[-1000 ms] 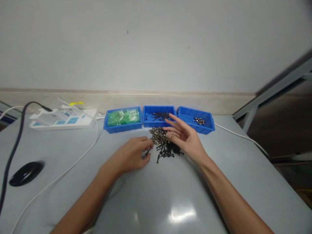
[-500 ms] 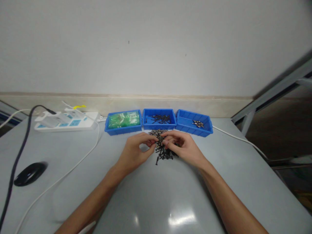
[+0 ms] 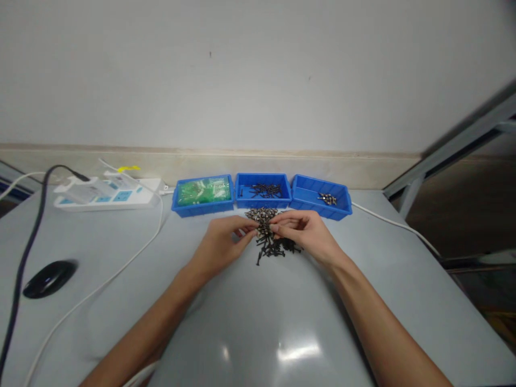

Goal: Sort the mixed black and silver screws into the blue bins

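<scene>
Left hand (image 3: 221, 244): at the left edge of the heap; thumb and forefinger bent toward each other, tips almost meeting. Cannot tell whether a screw is between them.
Right hand (image 3: 306, 234): over the right side of the heap, thumb and forefinger tips close together, remaining fingers curled in behind. Grip on a screw cannot be made out.
Hands, relative: fingertips face each other across the heap, near but apart.
Heap (image 3: 265, 232): loose screws on the table (image 3: 242, 322), between the two hands, just in front of the middle bin. Brassy ones mostly at the far side, dark ones at the near side and to the right, partly under the right hand.
Middle bin (image 3: 264, 204): blue; holds dark screws (image 3: 268, 190), lying mostly toward its right side.
Right bin (image 3: 320, 212): blue, set at an angle; holds a small cluster of shiny screws (image 3: 328, 199) in its right part.
Left bin (image 3: 203, 209): blue; a green packet (image 3: 205, 191) in clear wrap fills most of it.
Power strip (image 3: 121, 199): white, left of the bins, plugs inserted.
Cables: a black cable (image 3: 29, 244) and a white cable (image 3: 121, 271) run down the left side.
Black oval object (image 3: 48, 279): on the table, far left, well apart from the hands.
</scene>
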A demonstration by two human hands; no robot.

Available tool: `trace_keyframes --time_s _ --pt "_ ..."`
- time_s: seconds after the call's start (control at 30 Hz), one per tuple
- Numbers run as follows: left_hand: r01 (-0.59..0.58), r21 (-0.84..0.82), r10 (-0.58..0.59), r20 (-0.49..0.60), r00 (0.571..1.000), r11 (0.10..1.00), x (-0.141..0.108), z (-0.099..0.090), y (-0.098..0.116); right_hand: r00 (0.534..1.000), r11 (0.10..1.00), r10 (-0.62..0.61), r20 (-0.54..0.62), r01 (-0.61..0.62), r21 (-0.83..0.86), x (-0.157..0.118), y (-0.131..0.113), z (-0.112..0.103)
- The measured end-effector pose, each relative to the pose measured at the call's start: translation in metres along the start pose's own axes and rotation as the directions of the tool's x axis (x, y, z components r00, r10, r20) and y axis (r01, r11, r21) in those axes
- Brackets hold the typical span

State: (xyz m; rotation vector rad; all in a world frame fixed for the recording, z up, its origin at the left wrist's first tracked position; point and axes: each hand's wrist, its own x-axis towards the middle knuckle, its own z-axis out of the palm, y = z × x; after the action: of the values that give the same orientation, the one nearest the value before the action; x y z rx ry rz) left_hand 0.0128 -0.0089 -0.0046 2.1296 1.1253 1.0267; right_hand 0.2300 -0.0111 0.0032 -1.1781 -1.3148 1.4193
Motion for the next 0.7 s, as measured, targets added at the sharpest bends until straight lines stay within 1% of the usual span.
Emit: trace_keyframes --time_s 0.07,0.13,0.2,0.3,0.37,0.43,0.53,0.6,0.63,0.7 --pt "-0.168 0.157 0.159 0.066 0.985 0.973 -0.001 0.003 -0.005 0.994 0.995 -0.088 -0.057 0.09 0.038 0.0 0.0 0.0" --pt "-0.26 0.266 0.237 0.117 0.964 0.928 -0.002 0.006 -0.009 0.981 0.98 -0.179 -0.068 0.184 0.072 0.001 0.0 0.002" --pt "-0.29 0.326 0.257 0.141 0.956 0.9 -0.003 0.01 -0.01 0.975 0.974 -0.218 -0.052 0.221 0.059 0.001 0.0 0.003" --pt "-0.293 0.342 0.255 0.154 0.955 0.893 -0.003 0.012 -0.009 0.975 0.976 -0.214 -0.066 0.216 0.03 0.003 0.001 0.001" --pt "-0.258 0.283 0.232 0.121 0.965 0.924 -0.002 0.01 -0.006 0.975 0.978 -0.205 -0.083 0.206 0.007 0.003 0.002 -0.001" --pt "-0.169 0.176 0.163 0.046 0.985 0.97 0.0 0.008 -0.003 0.978 0.981 -0.192 -0.077 0.188 -0.048 0.002 0.0 -0.002" --pt "-0.012 -0.01 0.011 -0.082 0.997 1.0 0.002 0.007 0.003 0.991 0.988 -0.13 0.014 0.13 -0.087 -0.001 -0.003 0.0" --pt "0.061 -0.129 -0.078 -0.131 0.988 0.99 0.003 0.008 0.005 0.993 0.997 -0.073 0.089 0.076 -0.031 -0.003 -0.005 0.003" --pt "0.092 -0.183 -0.118 -0.139 0.983 0.979 0.003 0.009 0.006 0.992 0.999 -0.052 0.111 0.051 0.009 -0.003 -0.005 0.005" --pt "0.141 -0.269 -0.182 -0.132 0.975 0.953 0.003 0.011 0.008 0.993 0.996 -0.029 0.115 0.019 0.082 -0.004 -0.004 0.008"
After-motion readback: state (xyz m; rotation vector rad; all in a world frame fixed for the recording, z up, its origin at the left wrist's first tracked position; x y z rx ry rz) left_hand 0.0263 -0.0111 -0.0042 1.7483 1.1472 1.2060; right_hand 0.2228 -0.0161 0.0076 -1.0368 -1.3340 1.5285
